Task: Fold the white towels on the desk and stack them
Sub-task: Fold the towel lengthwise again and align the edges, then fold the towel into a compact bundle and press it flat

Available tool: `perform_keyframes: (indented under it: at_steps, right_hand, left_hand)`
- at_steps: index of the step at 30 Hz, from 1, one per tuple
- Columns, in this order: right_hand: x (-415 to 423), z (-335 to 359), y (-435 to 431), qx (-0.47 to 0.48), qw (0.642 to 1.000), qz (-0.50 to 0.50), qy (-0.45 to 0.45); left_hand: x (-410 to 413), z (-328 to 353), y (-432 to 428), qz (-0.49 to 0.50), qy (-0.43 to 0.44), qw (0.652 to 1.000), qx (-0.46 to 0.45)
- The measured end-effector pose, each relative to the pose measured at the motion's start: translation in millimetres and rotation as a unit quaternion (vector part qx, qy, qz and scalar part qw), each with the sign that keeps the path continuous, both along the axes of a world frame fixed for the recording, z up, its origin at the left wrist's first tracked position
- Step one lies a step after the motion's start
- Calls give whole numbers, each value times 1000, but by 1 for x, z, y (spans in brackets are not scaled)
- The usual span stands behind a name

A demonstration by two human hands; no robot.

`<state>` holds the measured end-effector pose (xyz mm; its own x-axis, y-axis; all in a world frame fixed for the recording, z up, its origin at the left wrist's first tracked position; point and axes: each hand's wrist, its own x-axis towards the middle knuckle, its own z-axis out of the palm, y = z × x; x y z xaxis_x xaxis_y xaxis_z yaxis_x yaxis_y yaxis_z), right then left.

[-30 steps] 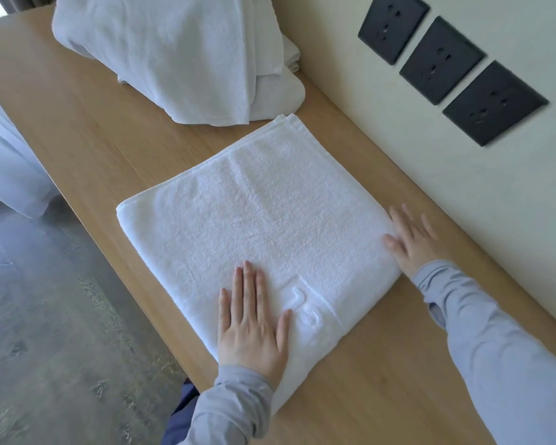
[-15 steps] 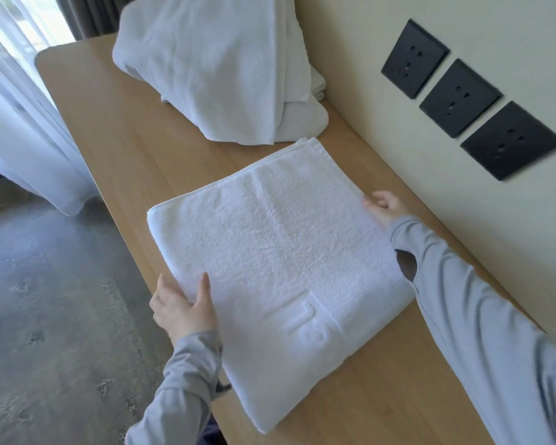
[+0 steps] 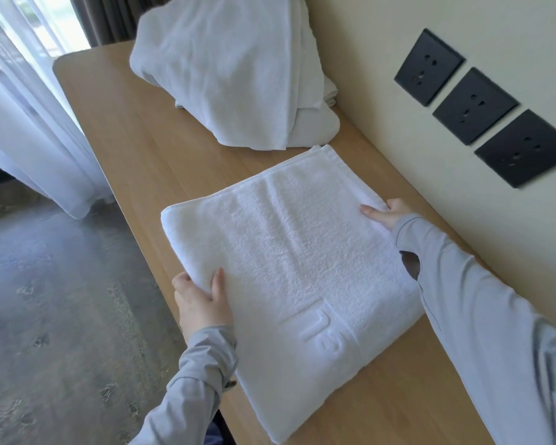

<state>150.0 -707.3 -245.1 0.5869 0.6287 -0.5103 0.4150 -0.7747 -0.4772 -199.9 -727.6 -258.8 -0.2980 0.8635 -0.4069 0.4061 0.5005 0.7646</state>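
A folded white towel [image 3: 289, 258] with an embossed mark lies flat on the wooden desk [image 3: 148, 149]. My left hand [image 3: 201, 300] grips its left edge at the desk's front, thumb on top and fingers underneath. My right hand [image 3: 387, 213] pinches the opposite edge on the wall side, thumb lying on the terry. Behind the folded towel stands a loose heap of white towels [image 3: 231, 75], piled high against the wall.
Three black wall sockets [image 3: 472, 107] sit on the cream wall to the right. A sheer white curtain [image 3: 29, 123] hangs at the left beyond the desk's end. Grey floor [image 3: 45, 316] lies below the desk's front edge.
Both hands left the towel's near end, where they lay flat, and moved up its two sides to take hold of the edges. The view has shifted toward the heap.
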Motion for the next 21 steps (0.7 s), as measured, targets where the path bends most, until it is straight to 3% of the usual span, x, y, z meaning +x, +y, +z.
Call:
perform_keyframes:
  at_steps: [6,11,15,21]
  right_hand:
    - [-19,39,-57,74,996,-34,-33]
    - [-39,73,-153,113,978,-158,-73]
    - [-75,84,-227,145,935,-309,-99]
    - [-131,46,-294,177,836,-511,-91]
  left_hand:
    - [-2,20,14,-111,-17,986,124]
    - [16,51,55,-254,-34,952,168]
    - [64,71,87,-394,-63,907,137]
    - [142,65,93,-570,-60,813,106]
